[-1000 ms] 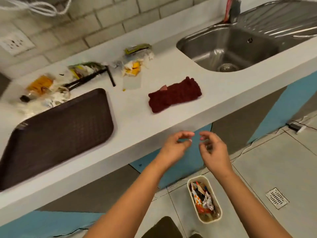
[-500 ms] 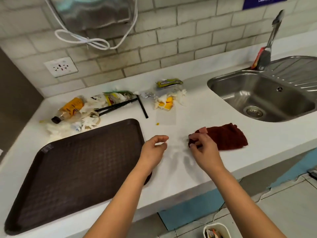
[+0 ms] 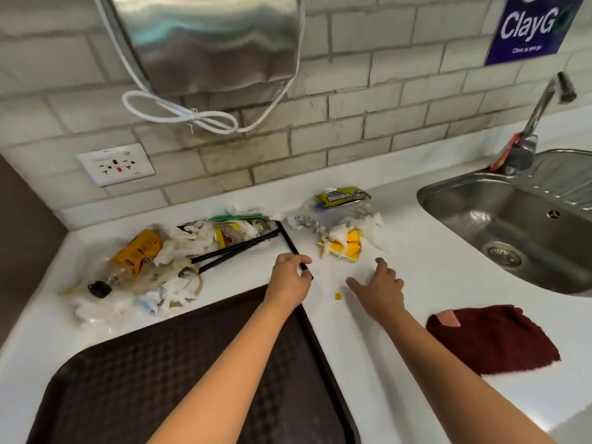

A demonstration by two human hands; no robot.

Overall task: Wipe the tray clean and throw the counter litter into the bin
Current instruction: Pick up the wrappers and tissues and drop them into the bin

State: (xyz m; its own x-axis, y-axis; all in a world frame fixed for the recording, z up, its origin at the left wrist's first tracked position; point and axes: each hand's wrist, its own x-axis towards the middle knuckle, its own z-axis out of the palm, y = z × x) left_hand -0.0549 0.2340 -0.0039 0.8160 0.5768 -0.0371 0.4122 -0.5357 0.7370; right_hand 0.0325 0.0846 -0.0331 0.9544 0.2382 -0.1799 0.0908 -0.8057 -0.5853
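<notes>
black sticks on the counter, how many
3 show. One black stick runs from the litter pile toward the tray, its near end pinched by the left hand. Two more lie side by side, angled leftward. The pile may hide others.

One head-worn camera is looking forward and down from close above the counter [image 3: 400,363], facing the tiled wall [image 3: 352,116], taking in tray [image 3: 128,379] at left and sink [image 3: 512,219] at right.
</notes>
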